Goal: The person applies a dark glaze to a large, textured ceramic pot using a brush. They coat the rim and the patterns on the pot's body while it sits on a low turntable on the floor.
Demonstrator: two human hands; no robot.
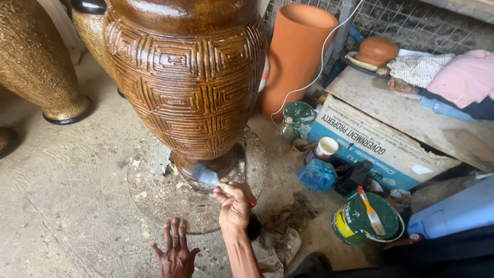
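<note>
A tall brown glazed vase [188, 77], carved all over with squared spiral grooves, stands on a round, paint-spattered turntable [154, 190] on the concrete floor. Behind it rises a plain terracotta cylinder [296, 51], smooth and matte. To the right lies a flat cardboard box [370, 146], blue and white with dark lettering, and below it a green paint can [360, 224] with a yellow label. The right hand [234, 206] grips a brush [206, 176], its grey bristles pressed against the vase's foot. The left hand [176, 255] rests spread open at the turntable's near edge.

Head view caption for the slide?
Right hand brushes carved brown vase's base; left hand rests on round turntable.
</note>
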